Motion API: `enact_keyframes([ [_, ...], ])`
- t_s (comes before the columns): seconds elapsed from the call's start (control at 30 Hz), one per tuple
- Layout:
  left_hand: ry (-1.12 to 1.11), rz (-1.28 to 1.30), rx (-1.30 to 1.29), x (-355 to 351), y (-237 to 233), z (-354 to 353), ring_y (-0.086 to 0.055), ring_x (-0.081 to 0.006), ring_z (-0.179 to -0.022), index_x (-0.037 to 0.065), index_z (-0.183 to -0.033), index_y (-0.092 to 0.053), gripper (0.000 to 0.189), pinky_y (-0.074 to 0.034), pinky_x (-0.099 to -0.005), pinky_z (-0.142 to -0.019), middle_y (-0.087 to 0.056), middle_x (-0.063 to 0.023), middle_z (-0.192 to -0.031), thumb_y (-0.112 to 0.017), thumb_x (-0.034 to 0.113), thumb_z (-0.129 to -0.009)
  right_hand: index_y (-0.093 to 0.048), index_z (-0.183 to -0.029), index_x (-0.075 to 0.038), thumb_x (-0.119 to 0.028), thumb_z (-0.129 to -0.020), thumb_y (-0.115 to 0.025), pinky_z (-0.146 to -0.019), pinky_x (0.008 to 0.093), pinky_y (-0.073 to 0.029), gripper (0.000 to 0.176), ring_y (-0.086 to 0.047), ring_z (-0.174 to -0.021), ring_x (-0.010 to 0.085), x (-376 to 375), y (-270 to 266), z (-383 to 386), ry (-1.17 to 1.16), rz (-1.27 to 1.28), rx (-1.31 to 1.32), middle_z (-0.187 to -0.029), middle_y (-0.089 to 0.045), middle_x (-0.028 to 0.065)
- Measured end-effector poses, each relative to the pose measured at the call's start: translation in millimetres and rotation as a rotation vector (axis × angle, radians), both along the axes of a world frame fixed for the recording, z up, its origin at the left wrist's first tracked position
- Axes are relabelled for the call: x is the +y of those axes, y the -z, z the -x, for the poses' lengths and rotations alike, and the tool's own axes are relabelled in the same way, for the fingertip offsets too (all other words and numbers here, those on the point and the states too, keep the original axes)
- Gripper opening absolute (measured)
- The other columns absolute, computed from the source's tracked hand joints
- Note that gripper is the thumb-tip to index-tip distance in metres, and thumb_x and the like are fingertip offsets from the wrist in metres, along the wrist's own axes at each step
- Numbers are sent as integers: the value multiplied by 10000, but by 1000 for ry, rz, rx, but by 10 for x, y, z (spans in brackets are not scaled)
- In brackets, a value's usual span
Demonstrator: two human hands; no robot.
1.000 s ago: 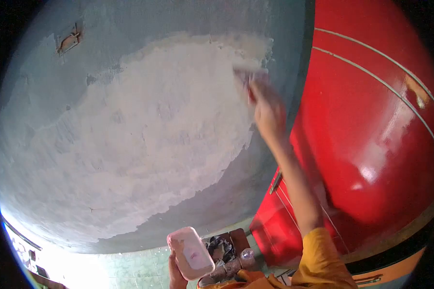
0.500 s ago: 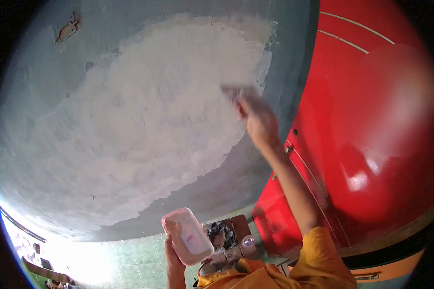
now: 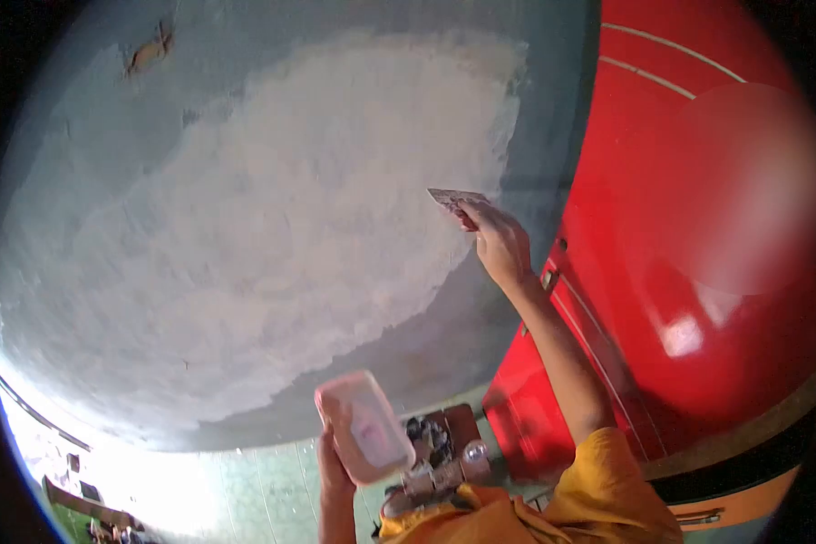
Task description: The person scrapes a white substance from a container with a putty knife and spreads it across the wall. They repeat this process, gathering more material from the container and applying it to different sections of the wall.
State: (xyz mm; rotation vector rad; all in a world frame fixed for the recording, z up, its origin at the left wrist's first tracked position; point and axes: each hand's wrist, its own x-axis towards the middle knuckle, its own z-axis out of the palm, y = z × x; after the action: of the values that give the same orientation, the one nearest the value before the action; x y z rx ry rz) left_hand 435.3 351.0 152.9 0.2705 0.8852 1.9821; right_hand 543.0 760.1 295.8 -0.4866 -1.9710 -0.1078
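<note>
My right hand (image 3: pixel 500 243) pinches a flat putty scraper (image 3: pixel 456 196), its thin blade smeared with pale material and angled up to the left. The blade is right at the grey wall (image 3: pixel 544 118), over the right part of a broad whitish coated patch (image 3: pixel 335 181). Lower down, my left hand (image 3: pixel 332 458) grips a rectangular plastic tub (image 3: pixel 408 458) by its left side. The tub is tilted with its opening towards me, and some pale paste lies inside. My left fingers are partly hidden behind it.
A glossy red cabinet (image 3: pixel 644 245) stands close along the right, beside my right forearm. Below the tub are a brown seat-like surface (image 3: pixel 462 424) with a dark crumpled bag (image 3: pixel 437 442) and a small clear cup (image 3: pixel 474 451). Pale green tiles (image 3: pixel 272 485) run below the wall.
My right hand and the scraper have moved slightly down, and the blade now shows sharply. The tub in my left hand has shifted a little to the right and up. The view has turned slightly.
</note>
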Motion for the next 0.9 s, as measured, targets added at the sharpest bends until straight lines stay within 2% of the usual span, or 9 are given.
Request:
enact_keyframes([
  [0.03,-46,16,61,25,-49,2,-515,-276,-1315,87,-1542,-376,623,-407,-488,-1128,-501,-82,-1477,-464,458,-1049,-685,-1241,-88,-33,-903,-602,-906,423,-553,352,-673,-1062,374,-200,108,-19,-9,189,-40,-1167,-712,142],
  [0.07,-95,41,119,46,-113,17,-508,-274,-1331,83,-1546,-371,632,-404,-481,-1136,-492,-84,-1493,-467,463,-1050,-675,-1180,-19,-95,-960,-617,-860,401,-556,240,-705,-1004,305,-410,187,-28,-94,325,62,-1123,-728,149],
  [0.13,-137,-5,47,52,-147,89,-537,-213,-1271,51,-1498,-421,573,-442,-399,-1086,-547,-78,-1399,-530,385,-1045,-653,-1181,-4,-143,-979,-636,-845,374,-540,246,-697,-961,235,-1005,172,-149,-272,612,221,-1053,-726,126],
  [0.23,-165,1,193,-38,-214,141,-507,-194,-1309,43,-1519,-392,573,-415,-360,-1102,-517,-80,-1442,-523,351,-1053,-627,-1157,11,-181,-1000,-646,-860,313,-501,249,-631,-965,118,-1796,281,-322,-619,1149,455,-1038,-693,59],
  [0.33,-222,47,240,-147,-389,147,-476,-195,-1353,35,-1563,-327,633,-395,-348,-1118,-484,-92,-1481,-533,335,-1045,-606,-1123,-10,-152,-979,-674,-875,294,-492,214,-614,-952,120,-2402,348,-444,-570,1260,357,-1040,-665,31],
  [0.53,-260,26,315,-474,-159,115,-429,-213,-1401,21,-1586,-260,749,-355,-364,-1149,-439,-111,-1523,-587,367,-1008,-557,-1120,4,-193,-977,-690,-756,333,-530,277,-646,-878,161,-3067,563,-324,-479,1026,29,-968,-661,107],
  [0.63,-293,14,261,-506,-124,93,-405,-219,-1420,11,-1589,-240,766,-336,-369,-1160,-412,-122,-1542,-591,360,-1005,-553,-1136,5,-153,-955,-689,-713,384,-539,276,-696,-829,303,-3247,492,-106,-413,871,-192,-926,-676,176],
  [0.77,-300,-7,211,-567,70,47,-364,-238,-1456,6,-1601,-185,782,-298,-389,-1194,-339,-135,-1589,-583,336,-1015,-587,-1118,-27,-151,-954,-683,-672,398,-547,227,-704,-781,361,-3414,664,26,-282,639,-337,-898,-704,166],
  [0.9,-346,6,253,-576,169,-49,-441,-229,-1406,58,-1576,-256,574,-395,-391,-1152,-429,-120,-1523,-435,308,-1091,-603,-1106,-43,-180,-942,-697,-622,430,-535,233,-696,-768,384,-3530,799,80,-256,583,-378,-875,-703,168],
])
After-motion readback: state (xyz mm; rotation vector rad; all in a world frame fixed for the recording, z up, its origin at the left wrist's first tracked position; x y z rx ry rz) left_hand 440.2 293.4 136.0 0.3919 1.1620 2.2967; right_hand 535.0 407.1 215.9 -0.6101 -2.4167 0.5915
